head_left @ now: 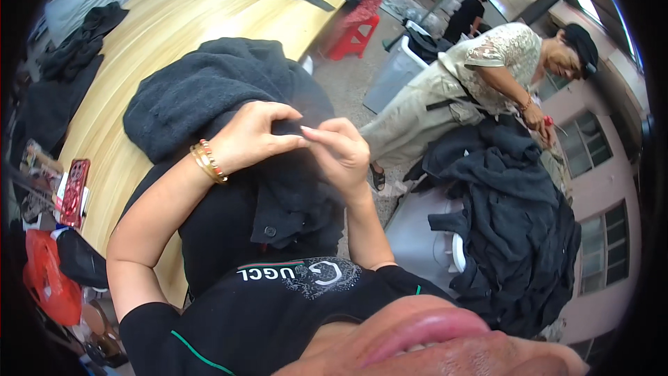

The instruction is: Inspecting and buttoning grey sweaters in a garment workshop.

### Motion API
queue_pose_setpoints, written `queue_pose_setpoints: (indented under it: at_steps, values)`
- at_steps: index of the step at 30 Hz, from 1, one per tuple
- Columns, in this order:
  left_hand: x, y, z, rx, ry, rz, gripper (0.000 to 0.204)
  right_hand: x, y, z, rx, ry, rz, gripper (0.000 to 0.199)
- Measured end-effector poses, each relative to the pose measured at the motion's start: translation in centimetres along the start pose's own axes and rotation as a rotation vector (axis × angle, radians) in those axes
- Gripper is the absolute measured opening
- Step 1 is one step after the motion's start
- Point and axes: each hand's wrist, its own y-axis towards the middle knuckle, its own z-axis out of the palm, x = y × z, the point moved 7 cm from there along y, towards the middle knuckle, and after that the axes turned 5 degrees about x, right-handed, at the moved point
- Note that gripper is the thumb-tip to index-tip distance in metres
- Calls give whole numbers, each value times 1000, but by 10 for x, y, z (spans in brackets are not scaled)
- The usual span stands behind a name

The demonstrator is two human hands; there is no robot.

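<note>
1. Both hands are working close together over the dark grey garment (202, 97), which is lying bunched on the pale wooden table (174, 7) and spilling over its near edge toward the person's lap.
2. The left hand (247, 141), wearing bracelets (209, 161), is sitting right against the cloth, with the main heap rising just beyond it and to its left. Its thumb and forefinger are curving toward each other around a dark patch; whether they are gripping fabric there, I cannot tell.
3. The right hand (342, 154) is facing it from the other side, thumb and forefinger bending into a pinch and the other fingers curling in. Its fingertips are meeting the left hand's or nearly so; blur is hiding whether cloth is caught there.
4. Below the hands, the garment's lower part is hanging down, showing a round dark button (270, 231) nearer the person's body.
5. Over on the left, a red-cased phone (74, 193) is lying on the table's side.
6. On the right, a co-worker in a lace top (504, 52) is leaning over a big dark clothing pile (511, 216), which is overflowing a grey bin (421, 230).
</note>
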Motion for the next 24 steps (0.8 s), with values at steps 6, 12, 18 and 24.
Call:
queue_pose_setpoints:
  at_steps: [6, 12, 18, 24]
  values:
    - [1, -4, -4, -57, 146, 142, 40, -9, 2, 8, 29, 131, 134, 28]
    - [7, -1, -5, -39, 6, 45, 43, -24, -1, 13, 54, 265, 172, 23]
    - [0, -1, -5, 3, 68, 5, 51, -41, -14, 20, -64, 668, 321, 14]
    - [-4, -2, 0, -18, 121, 48, 41, -23, -5, -2, 36, 50, 94, 35]
